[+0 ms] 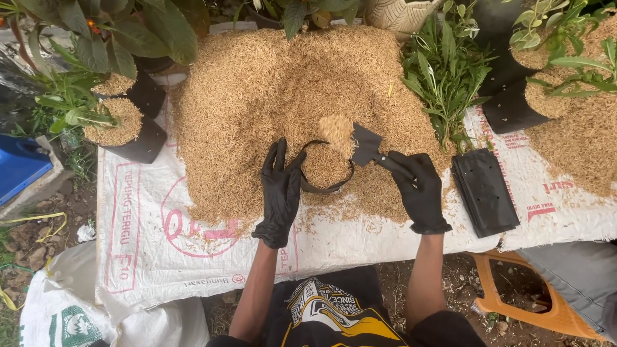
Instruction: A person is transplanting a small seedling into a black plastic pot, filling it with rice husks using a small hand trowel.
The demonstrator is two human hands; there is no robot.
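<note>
I'm tipping husks (pixel 336 128) off the trowel (pixel 366 146) gripped in my right hand (pixel 421 191), and my left hand (pixel 281 186), fingers spread flat, props the black bag (pixel 326 168) open on the pile (pixel 283 96) — better I pour slowly over the mouth's centre.

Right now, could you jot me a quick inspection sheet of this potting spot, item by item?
Surface: white woven sack sheet spread on bare soil.
Job's things: big heap of tan husks; small black grow bag, nearly full; black hand trowel tipping husks into it.
Clutter: flat stack of empty black bags; filled black bags with plants at both sides.
Grips: left hand, black glove, fingers open, steadying the bag's rim; right hand, black glove, closed on the trowel handle.
Cables: nothing seen.
Surroundings: leafy plants, blue container, orange plastic stool.
</note>
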